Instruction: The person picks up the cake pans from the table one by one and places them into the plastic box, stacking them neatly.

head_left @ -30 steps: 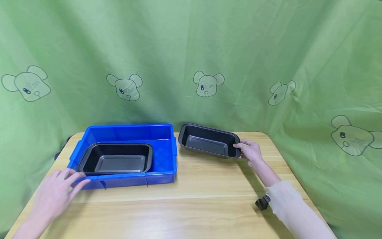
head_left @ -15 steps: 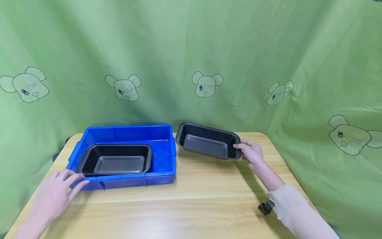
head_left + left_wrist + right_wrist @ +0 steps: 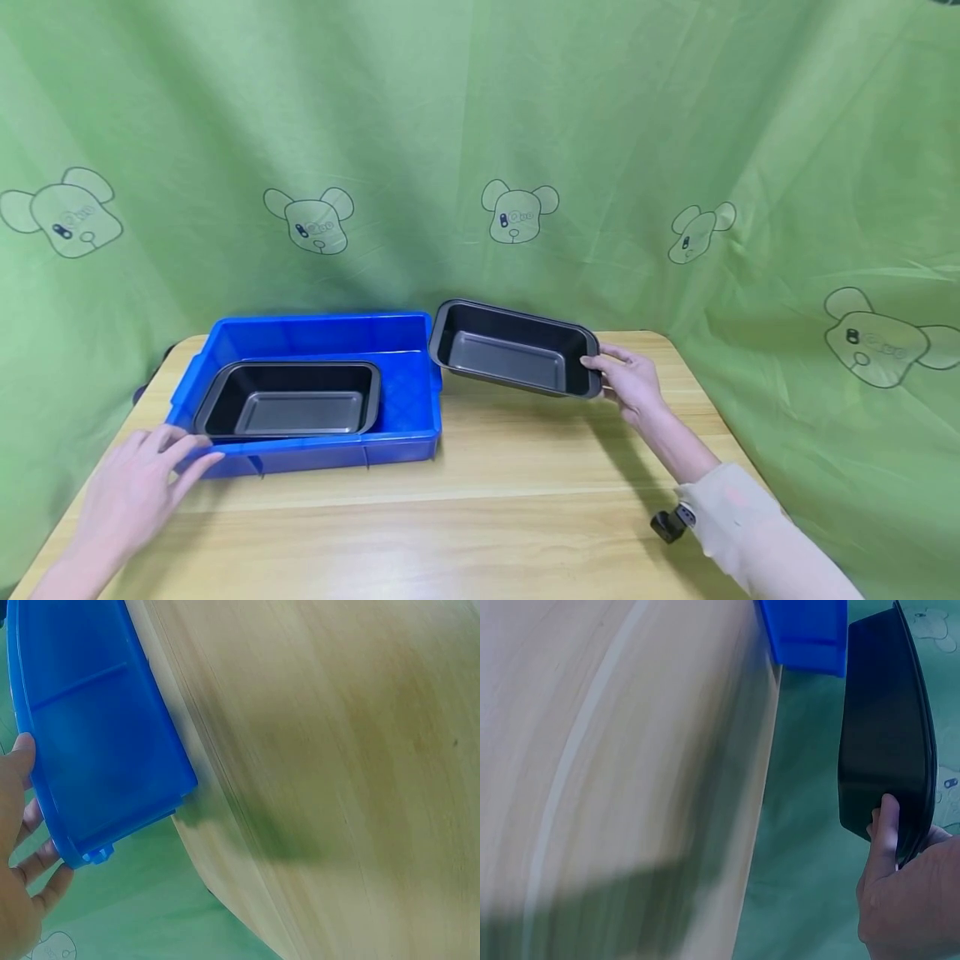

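Note:
In the head view my right hand (image 3: 632, 385) pinches the right end of a dark loaf pan (image 3: 517, 348), thumb over the rim and fingers beneath. This pan is tilted, raised above the table, its left end beside the blue bin. The right wrist view shows the underside of the same loaf pan (image 3: 885, 735). A second loaf pan (image 3: 303, 408) lies inside the blue bin (image 3: 322, 452), toward its left side. At the bin's near left corner, my left hand (image 3: 138, 487) grips the rim; the left wrist view shows thumb and fingers around the edge of the bin (image 3: 112, 750).
A wooden table (image 3: 480, 542) carries the bin at its back left. Behind it hangs a green curtain (image 3: 420, 125) with mouse-head drawings, which also runs along both sides. A small black device (image 3: 671, 523) is strapped at my right wrist.
The loaf pan in my right hand has shifted slightly left and up, its left end now higher and closer to the bin. My left hand and the bin stay nearly still.

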A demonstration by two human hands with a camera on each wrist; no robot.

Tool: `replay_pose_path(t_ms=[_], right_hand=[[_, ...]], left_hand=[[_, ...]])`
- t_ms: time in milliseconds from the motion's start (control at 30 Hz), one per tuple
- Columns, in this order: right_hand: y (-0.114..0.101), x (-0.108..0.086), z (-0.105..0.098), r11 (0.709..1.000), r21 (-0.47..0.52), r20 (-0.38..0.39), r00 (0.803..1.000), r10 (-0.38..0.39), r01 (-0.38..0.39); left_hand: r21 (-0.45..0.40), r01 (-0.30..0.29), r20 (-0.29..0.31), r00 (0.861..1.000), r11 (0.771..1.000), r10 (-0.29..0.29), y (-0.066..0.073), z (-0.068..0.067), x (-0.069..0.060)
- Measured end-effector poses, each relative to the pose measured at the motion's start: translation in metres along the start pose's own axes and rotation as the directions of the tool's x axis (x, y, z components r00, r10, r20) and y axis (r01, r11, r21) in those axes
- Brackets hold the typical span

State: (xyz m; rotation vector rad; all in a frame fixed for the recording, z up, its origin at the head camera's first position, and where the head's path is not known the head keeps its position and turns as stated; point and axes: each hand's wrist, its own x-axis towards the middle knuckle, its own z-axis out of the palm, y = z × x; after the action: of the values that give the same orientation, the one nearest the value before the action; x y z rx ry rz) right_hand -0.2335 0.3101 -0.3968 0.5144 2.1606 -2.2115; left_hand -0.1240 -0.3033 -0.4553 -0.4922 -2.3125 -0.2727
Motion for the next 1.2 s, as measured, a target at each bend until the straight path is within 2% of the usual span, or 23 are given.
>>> replay_pose_path(t_ms=[400,733,1200], right_hand=[[-0.012,-0.016,0.019,0.999,0.034,0.039,0.999,-0.022,0.021],[-0.014,-0.024,0.041,0.999,0.04,0.07,0.997,-0.034,0.032],[-0.011,-0.033,0.077,0.998,0.058,0.099,0.995,-0.031,0.025]], left_hand=[[0.007,-0.007,0.001,1.0,1.0,0.007,0.001,0.0,0.0],[0.012,0.013,0.025,1.0,1.0,-0.013,0.0,-0.001,0.0],[0.004,-0.001,0.002,1.0,1.0,0.001,0.001,-0.002,0.0]])
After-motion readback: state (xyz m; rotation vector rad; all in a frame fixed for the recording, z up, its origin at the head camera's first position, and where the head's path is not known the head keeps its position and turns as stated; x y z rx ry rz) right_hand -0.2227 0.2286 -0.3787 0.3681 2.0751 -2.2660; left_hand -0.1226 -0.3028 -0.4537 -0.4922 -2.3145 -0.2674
